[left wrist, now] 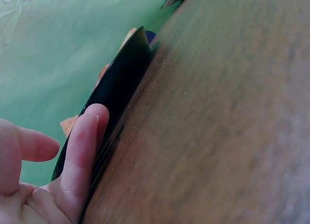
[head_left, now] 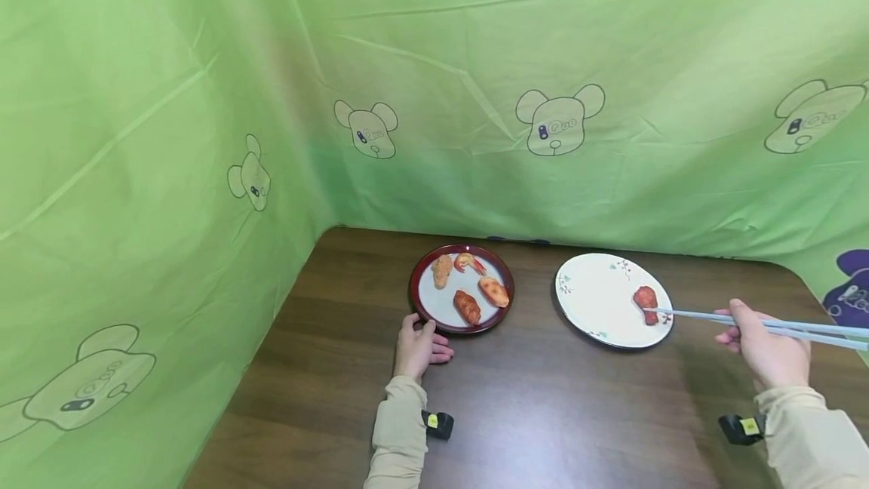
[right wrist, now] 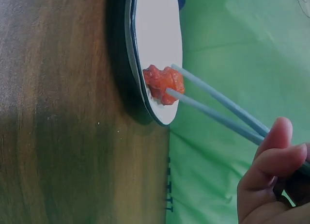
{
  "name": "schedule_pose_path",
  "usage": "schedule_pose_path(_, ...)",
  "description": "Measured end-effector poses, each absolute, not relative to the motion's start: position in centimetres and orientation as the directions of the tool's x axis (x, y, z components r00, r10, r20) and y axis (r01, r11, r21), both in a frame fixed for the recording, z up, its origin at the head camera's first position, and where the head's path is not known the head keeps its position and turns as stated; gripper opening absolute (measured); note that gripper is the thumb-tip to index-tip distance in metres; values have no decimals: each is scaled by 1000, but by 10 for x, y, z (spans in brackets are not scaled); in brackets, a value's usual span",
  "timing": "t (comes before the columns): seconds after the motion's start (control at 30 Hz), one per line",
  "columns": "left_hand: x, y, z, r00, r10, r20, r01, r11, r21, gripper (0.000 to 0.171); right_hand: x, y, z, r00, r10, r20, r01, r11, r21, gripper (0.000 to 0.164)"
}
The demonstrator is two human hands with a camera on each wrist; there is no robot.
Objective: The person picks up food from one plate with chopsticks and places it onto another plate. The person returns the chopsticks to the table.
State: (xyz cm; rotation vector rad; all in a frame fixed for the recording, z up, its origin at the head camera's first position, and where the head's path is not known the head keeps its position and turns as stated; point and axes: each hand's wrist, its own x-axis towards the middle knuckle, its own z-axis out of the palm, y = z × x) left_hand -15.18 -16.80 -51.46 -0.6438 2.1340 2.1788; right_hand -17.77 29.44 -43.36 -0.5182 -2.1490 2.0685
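My right hand [head_left: 772, 349] holds a pair of light blue chopsticks [head_left: 720, 316]. Their tips reach a red-brown chicken drumstick [head_left: 646, 300] near the right edge of a white oval plate [head_left: 597, 304]. In the right wrist view the tips are spread apart at the drumstick [right wrist: 162, 83]. My left hand [head_left: 416, 347] lies at the lower left rim of a red-rimmed round plate [head_left: 416, 300]. One extended finger [left wrist: 82, 146] is against that plate's dark outer side [left wrist: 118, 78], with the thumb apart from it.
The round plate carries a shrimp [head_left: 468, 261], a fried piece [head_left: 442, 271], an oval toasted piece [head_left: 493, 292] and a browned piece [head_left: 467, 308]. Both plates stand on a brown wooden table [head_left: 529, 413]. Green cloth [head_left: 448, 195] hangs behind and to the left.
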Motion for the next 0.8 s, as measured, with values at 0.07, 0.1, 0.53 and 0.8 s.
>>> schedule_pose_path(0.07, -152, -168, -515, -913, -265, -310, -304, -62, 951, 54, -177, 295, -434, -938, 314, -149, 177, 63, -982, 30)
schedule_pose_path(0.1, -151, -168, -514, -913, -266, -310, -305, -62, 950, 54, -177, 294, -435, -938, 312, -149, 188, 99, -977, 31)
schedule_pose_path(0.53, -151, -166, -514, -915, -271, -300, -293, -67, 954, 53, -182, 288, -443, -946, 303, -113, 219, 344, -913, 32)
schedule_pose_path(0.8, -151, -167, -515, -913, -273, -303, -298, -59, 953, 53, -181, 288, -446, -972, 235, -12, 159, 619, -769, 30)
